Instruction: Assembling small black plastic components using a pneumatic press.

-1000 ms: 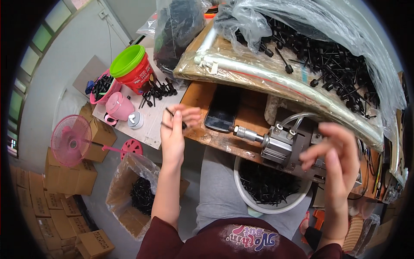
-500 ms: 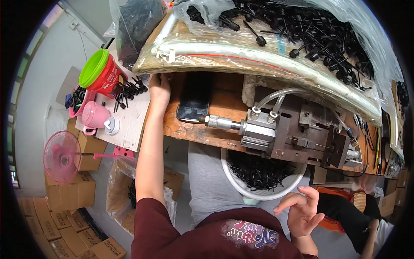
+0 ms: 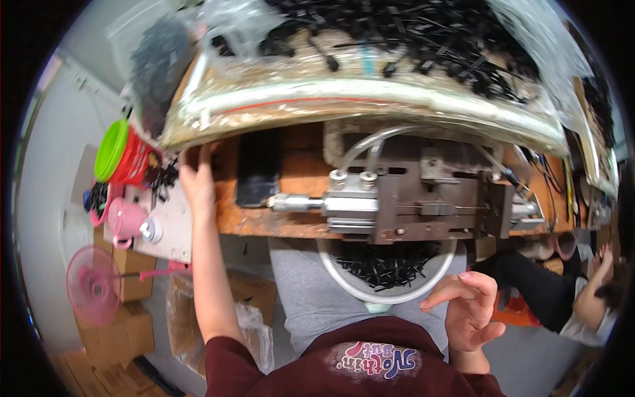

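Bench: worn wooden top (image 3: 228,218) ran across the middle; pale side table (image 3: 173,239) sat at its left.
Left hand (image 3: 198,182): was at the near left corner of the plastic-wrapped tray (image 3: 331,89), arm extended. Fingers blurred and partly hidden; couldn't tell if they gripped anything or touched the tray.
Black parts, side table (image 3: 165,180): clustered just left of that hand.
Black parts, tray (image 3: 423,40): heaped loose, long thin stems on most.
Right hand (image 3: 468,314): released, raised near the lap, fingers loosely bent, thumb apart.
Basket (image 3: 380,299): white, round, by the lap, under the bench's front edge, left of the right hand.
Black pieces (image 3: 387,264): lay piled inside it.
Fixture: silver cylinder (image 3: 352,208) was mounted on a dark metal frame (image 3: 410,175); clear tubes (image 3: 357,149) arched off its top.
Phone (image 3: 258,172): lay flat between left hand and cylinder.
Left side: red bucket (image 3: 135,162) with green rim and pink mug (image 3: 127,220) stood on the side table; pink fan (image 3: 98,288) was lower, near cardboard boxes (image 3: 119,334).
Right side: another person (image 3: 595,301) sat beyond the bench.
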The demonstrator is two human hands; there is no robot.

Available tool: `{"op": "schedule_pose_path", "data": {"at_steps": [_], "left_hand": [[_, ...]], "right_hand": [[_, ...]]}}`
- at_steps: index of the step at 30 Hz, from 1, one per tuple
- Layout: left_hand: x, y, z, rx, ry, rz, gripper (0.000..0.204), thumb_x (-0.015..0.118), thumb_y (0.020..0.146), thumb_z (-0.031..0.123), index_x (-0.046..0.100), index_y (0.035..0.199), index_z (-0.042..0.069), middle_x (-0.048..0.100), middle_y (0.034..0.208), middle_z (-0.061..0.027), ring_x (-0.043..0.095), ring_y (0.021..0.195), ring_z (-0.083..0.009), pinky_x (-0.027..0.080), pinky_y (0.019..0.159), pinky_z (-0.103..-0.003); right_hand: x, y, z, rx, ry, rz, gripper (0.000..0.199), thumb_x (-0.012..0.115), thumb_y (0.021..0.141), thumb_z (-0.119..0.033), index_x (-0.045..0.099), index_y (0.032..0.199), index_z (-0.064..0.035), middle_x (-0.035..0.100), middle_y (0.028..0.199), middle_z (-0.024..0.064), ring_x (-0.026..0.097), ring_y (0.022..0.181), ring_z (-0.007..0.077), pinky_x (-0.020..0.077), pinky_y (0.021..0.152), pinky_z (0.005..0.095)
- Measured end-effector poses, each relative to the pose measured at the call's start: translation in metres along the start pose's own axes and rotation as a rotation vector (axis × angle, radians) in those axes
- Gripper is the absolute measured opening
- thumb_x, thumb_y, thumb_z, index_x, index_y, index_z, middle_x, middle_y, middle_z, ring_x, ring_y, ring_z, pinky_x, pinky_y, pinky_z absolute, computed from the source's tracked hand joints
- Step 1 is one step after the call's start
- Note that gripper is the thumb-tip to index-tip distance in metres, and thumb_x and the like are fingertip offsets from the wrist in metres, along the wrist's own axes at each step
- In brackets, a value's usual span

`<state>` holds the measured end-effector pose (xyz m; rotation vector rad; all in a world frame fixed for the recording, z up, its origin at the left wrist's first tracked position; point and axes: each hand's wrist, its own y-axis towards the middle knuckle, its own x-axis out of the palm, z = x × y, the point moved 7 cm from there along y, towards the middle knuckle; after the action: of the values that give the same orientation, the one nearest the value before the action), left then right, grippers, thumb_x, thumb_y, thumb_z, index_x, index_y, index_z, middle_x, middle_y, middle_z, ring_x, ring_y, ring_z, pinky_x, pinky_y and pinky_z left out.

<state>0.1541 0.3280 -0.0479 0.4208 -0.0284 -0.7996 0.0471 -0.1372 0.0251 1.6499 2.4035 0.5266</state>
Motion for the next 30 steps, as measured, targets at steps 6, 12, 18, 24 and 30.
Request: {"op": "schedule_pose_path", "data": {"at_steps": [6,12,18,24,30], "left_hand": [[-0.016,-0.085,0.07,0.172,0.219,0.138,0.033,0.051,0.097,0.009,0.045,0.127,-0.003,0.054,0.125,-0.0142,0.052,0.117,-0.0204,0.04,0.1,-0.032],[0.037,-0.208,0.224,0.699,-0.23,0.001,0.042,0.047,0.096,0.018,0.039,0.132,-0.002,0.048,0.13,-0.0203,0.048,0.12,-0.0289,0.04,0.1,-0.039],[0.086,-0.232,0.332,-0.094,-1.62,0.076,0.033,0.057,0.094,0.025,0.062,0.122,0.008,0.058,0.129,-0.0112,0.055,0.118,-0.0167,0.045,0.095,-0.042],[0.117,-0.263,0.363,-0.587,-1.864,-0.118,0.04,0.053,0.095,0.037,0.058,0.127,0.013,0.059,0.129,0.004,0.047,0.124,-0.0056,0.044,0.091,-0.054],[0.126,-0.273,0.37,-0.222,-1.982,0.137,0.045,0.044,0.097,0.043,0.055,0.13,0.015,0.055,0.133,-0.0021,0.045,0.127,-0.0071,0.046,0.089,-0.052]], "right_hand": [[-0.033,0.016,-0.013,-0.103,-0.176,0.152,0.069,0.023,0.097,-0.058,0.049,0.117,0.0031,0.066,0.078,0.0171,0.063,0.066,0.0221,0.0487,0.065,0.0316],[-0.02,0.028,-0.075,-0.775,-0.431,0.71,0.044,0.037,0.099,-0.043,0.049,0.116,-0.0041,0.061,0.097,0.0171,0.057,0.084,0.0244,0.0466,0.073,0.0333],[0.071,0.004,-0.141,-1.203,1.658,-0.141,0.042,0.05,0.098,-0.031,0.049,0.135,-0.0125,0.052,0.137,0.0004,0.037,0.132,0.0027,0.0204,0.113,0.021],[0.079,0.042,-0.113,-0.571,0.934,0.333,0.034,0.057,0.09,-0.028,0.061,0.12,-0.0103,0.061,0.123,0.0019,0.049,0.117,0.0061,0.0296,0.104,0.0239],[0.052,0.032,-0.083,-0.485,0.276,0.079,0.037,0.062,0.083,-0.021,0.058,0.117,-0.0071,0.062,0.117,0.0075,0.054,0.109,0.0157,0.034,0.097,0.0307]]}}
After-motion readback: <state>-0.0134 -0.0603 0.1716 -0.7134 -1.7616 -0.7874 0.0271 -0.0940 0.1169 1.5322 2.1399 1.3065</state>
